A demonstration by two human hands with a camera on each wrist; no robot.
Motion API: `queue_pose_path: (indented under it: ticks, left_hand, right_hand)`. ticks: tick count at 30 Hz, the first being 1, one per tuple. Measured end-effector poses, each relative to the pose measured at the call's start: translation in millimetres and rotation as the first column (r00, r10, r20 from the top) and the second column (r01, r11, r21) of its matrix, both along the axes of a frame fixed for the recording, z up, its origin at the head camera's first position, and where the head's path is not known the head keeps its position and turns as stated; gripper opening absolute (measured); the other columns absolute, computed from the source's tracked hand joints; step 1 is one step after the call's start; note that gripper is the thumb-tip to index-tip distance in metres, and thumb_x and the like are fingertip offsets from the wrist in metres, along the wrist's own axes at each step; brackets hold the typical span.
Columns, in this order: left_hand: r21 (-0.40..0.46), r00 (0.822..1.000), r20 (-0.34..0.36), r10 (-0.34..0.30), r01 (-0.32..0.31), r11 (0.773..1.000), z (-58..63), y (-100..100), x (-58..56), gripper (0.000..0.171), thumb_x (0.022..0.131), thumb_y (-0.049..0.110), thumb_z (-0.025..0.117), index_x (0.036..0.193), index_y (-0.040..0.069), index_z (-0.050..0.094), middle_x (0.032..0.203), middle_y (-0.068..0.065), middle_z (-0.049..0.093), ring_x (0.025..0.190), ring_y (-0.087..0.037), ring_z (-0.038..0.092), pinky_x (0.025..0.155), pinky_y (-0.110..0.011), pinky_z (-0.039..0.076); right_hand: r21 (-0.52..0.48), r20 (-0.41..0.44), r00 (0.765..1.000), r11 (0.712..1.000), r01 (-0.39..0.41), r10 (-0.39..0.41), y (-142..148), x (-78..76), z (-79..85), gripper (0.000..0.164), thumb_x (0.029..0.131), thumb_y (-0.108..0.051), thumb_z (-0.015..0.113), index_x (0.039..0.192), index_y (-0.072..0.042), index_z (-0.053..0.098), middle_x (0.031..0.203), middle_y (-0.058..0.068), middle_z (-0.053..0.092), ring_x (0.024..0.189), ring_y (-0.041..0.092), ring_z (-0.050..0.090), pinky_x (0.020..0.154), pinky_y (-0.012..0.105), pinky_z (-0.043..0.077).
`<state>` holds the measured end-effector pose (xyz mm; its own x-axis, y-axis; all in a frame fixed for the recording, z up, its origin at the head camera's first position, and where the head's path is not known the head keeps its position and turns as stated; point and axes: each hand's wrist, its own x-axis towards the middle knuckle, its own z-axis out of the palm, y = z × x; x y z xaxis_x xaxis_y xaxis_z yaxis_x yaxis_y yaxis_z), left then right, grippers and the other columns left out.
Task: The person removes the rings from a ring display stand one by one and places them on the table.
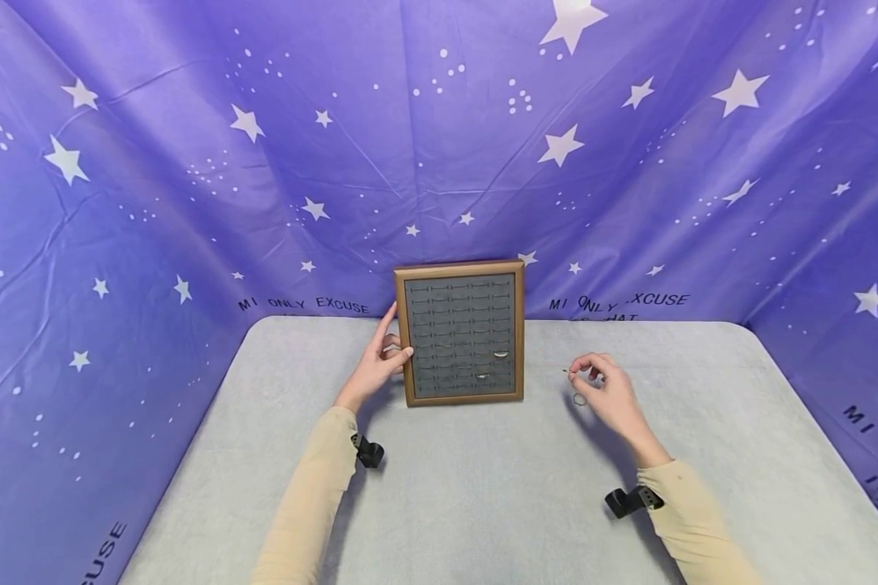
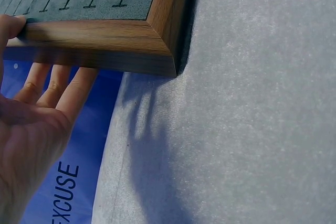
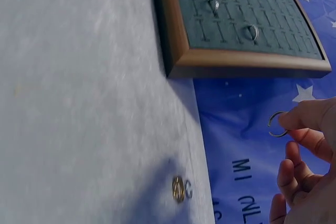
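Observation:
A wood-framed ring display board (image 1: pixel 459 333) with rows of slots in dark grey-green fabric stands tilted up on the table. My left hand (image 1: pixel 375 370) grips its left side, thumb on the front of the frame and fingers behind it. Two silvery rings sit in the slots near the lower right: one ring (image 3: pixel 213 6) and another ring (image 3: pixel 254 32). To the right of the board, my right hand (image 1: pixel 609 394) pinches a thin open-looking ring (image 3: pixel 270 123) between thumb and forefinger, held above the table. Beneath that hand lie gold-coloured rings (image 3: pixel 178 189) beside a small silvery ring (image 3: pixel 188 189).
The pale grey table (image 1: pixel 483 487) spreads in front of the board. A purple cloth (image 1: pixel 439 146) with white stars hangs close behind it and along both sides. Each wrist wears a black camera, the left camera (image 1: pixel 368 451) and the right camera (image 1: pixel 629 501).

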<state>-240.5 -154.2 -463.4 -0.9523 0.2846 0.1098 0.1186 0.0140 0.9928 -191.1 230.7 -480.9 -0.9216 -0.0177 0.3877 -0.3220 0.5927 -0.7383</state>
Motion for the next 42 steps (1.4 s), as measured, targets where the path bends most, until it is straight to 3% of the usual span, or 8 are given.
queue_pose_path:
  ticks: [7, 14, 25, 42]
  left_hand:
    - [0.002, 1.0, 0.004, 0.002, -0.002, 1.0, -0.4, -0.2, -0.2, 0.085, 0.093, -0.004, 0.059, 0.157, 0.025, 0.011, 0.096, -0.014, 0.054, 0.082, -0.021, 0.064, 0.071, -0.038, 0.057]
    - [0.019, 1.0, -0.005, -0.005, 0.005, 1.0, -1.7, 0.1, -0.4, 0.085, 0.093, -0.005, 0.059, 0.157, 0.024, 0.011, 0.095, -0.013, 0.055, 0.082, -0.021, 0.064, 0.076, -0.047, 0.055]
    - [0.019, 1.0, -0.003, -0.007, 0.007, 1.0, -1.6, -0.3, -0.4, 0.085, 0.093, -0.005, 0.058, 0.157, 0.025, 0.011, 0.091, -0.011, 0.055, 0.08, -0.021, 0.063, 0.072, -0.038, 0.057]
    - [0.018, 1.0, 0.004, -0.008, 0.008, 1.0, -1.7, -0.8, -0.8, 0.085, 0.093, -0.005, 0.058, 0.157, 0.026, 0.011, 0.091, -0.011, 0.054, 0.078, -0.02, 0.062, 0.073, -0.039, 0.056]
  right_hand:
    - [0.049, -0.024, 1.0, 0.999, 0.0, 0.001, 13.8, 1.4, -1.4, 0.012, 0.08, 0.005, 0.069, 0.087, -0.005, 0.066, 0.09, 0.011, 0.057, 0.076, 0.017, 0.046, 0.065, 0.024, 0.035]
    - [0.076, -0.023, 1.0, 0.997, 0.01, -0.008, 22.4, 2.9, -2.5, 0.011, 0.08, 0.005, 0.07, 0.086, -0.005, 0.067, 0.09, 0.011, 0.058, 0.076, 0.019, 0.047, 0.065, 0.027, 0.036]
    - [0.105, 0.003, 1.0, 0.994, 0.031, -0.031, 34.5, 7.1, -10.4, 0.011, 0.08, 0.005, 0.071, 0.085, -0.004, 0.067, 0.088, 0.009, 0.058, 0.076, 0.017, 0.048, 0.065, 0.026, 0.039]
    - [0.164, 0.019, 0.999, 0.986, 0.032, -0.036, 55.0, 9.0, -25.8, 0.013, 0.078, 0.006, 0.074, 0.082, -0.005, 0.068, 0.082, 0.007, 0.058, 0.073, 0.019, 0.048, 0.063, 0.024, 0.037]
